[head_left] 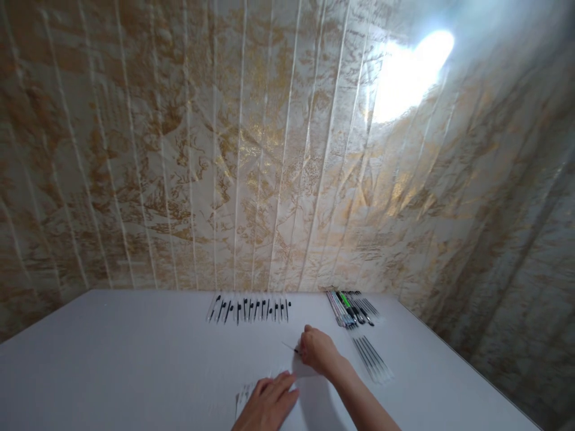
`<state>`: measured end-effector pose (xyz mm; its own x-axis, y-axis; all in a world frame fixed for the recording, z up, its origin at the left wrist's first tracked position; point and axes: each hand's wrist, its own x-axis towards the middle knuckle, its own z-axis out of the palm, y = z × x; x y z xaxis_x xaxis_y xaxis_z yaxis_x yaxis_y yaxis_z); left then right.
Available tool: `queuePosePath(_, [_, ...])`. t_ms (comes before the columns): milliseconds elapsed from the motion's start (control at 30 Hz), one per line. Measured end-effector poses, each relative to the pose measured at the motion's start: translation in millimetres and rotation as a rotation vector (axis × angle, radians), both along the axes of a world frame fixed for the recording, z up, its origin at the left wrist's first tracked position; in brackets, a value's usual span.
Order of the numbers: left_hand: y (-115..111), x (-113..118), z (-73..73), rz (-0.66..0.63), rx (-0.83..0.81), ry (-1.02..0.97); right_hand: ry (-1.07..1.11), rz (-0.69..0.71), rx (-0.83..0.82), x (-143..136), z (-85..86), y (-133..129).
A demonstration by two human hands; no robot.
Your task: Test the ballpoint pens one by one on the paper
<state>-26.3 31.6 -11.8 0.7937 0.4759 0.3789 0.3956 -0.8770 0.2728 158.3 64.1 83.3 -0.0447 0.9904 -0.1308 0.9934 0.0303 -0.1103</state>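
My right hand is above the middle of the white table, its fingers pinched on a thin stick. The stick is pale at its far end and dark close to my fingers; it looks like a pen part, but its exact kind is too small to tell. My left hand lies flat at the near edge of the view, fingers stretched out. Beside and partly under it is a clear sheet or bag with dark print. What lies beneath the palm is hidden.
At the table's back, a row of black-and-clear pen parts lies side by side. Pens, one bright green, lie at the back right. Several thin grey refill-like sticks lie nearer. A gold-patterned curtain hangs behind.
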Motion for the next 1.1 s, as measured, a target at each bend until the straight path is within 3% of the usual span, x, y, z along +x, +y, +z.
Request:
queuePosePath(67, [-4, -2, 18.5, 0.036, -0.151, -0.048, 0.081, 0.009, 0.025, 8, 4.5, 0])
queuePosePath(167, [-5, 0, 54.3, 0.205, -0.336, -0.122, 0.209, -0.007, 0.080, 26, 13.1, 6])
queuePosePath(267, [10, 7, 75.6, 0.316, -0.335, -0.115, 0.292, -0.041, 0.101, 42, 17.6, 9])
queuePosePath(433, [43, 17, 69.6, 0.349, -0.348, -0.044, 0.249, -0.042, 0.057, 51, 16.4, -5])
queuePosePath(567, [48, 13, 69.2, 0.311, -0.397, -0.023, 0.144, -0.049, -0.014, 48, 15.1, -13])
queuePosePath(700, [54, -12, 85.1, 0.248, -0.496, -0.001, 0.083, -0.083, -0.101, 41, 11.6, -10])
queuePosePath(833, [73, -50, 105.6, 0.320, -0.541, -0.044, 0.059, -0.097, -0.111, 35, 11.0, -7])
queuePosePath(967, [83, -77, 125.5, 0.388, -0.500, -0.108, 0.094, -0.040, -0.053, 34, 22.4, -12])
queuePosePath(1100, [81, -86, 137.9, 0.402, -0.477, -0.131, 0.156, 0.044, 0.015, 31, 37.8, -22])
